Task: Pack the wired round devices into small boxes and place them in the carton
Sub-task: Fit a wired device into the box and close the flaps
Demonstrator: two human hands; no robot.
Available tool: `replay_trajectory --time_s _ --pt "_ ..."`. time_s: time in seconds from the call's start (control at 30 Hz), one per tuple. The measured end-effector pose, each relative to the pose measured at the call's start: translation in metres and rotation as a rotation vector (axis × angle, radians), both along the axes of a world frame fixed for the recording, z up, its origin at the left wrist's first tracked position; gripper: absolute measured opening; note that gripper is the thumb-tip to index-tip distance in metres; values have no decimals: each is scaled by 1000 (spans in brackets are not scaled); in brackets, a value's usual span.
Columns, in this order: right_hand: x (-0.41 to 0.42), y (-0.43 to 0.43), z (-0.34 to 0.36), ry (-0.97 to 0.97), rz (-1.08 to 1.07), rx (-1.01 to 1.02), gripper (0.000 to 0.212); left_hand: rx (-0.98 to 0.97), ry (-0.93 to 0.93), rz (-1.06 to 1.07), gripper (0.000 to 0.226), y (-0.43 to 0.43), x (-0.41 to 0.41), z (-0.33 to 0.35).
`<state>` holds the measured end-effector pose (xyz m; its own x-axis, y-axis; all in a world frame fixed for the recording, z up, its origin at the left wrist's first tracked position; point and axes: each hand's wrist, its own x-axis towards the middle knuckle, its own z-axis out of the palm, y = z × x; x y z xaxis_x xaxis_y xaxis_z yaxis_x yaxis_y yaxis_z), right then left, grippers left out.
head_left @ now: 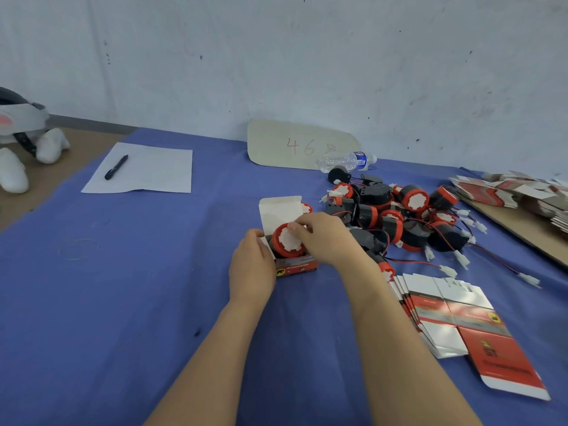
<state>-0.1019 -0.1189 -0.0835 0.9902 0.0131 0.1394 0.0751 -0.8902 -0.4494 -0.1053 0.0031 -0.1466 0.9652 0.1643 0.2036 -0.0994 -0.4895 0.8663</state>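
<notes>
The table (18, 207) is covered by a blue cloth (123, 287). On the cloth are laid a paper sheet (153, 176), a water bottle (347, 161) on its side, a heap of wired round devices (399, 216), an open small box (296, 266) and stacked flat box blanks (455, 321).

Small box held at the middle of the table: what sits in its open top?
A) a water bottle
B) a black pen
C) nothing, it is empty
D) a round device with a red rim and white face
D: the round device sits in the open small box, with the right hand pinching its top edge and the left hand holding the box's side.
</notes>
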Motion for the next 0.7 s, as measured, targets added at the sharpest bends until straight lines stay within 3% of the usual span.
replay_trajectory --time_s 0.07,0.23,0.37,0.7 --pt "-1 1 -1 25 27 23 34 -1 0 7 26 0 0 0" --pt "-6 17 -9 66 -35 -54 66 -17 0 -24 19 0 1 -1" --pt "-7 18 -5 4 -47 6 64 -17 0 -14 19 1 1 -3" --pt "-8 21 11 28 -30 -95 49 -10 27 17 26 -1 0 -1"
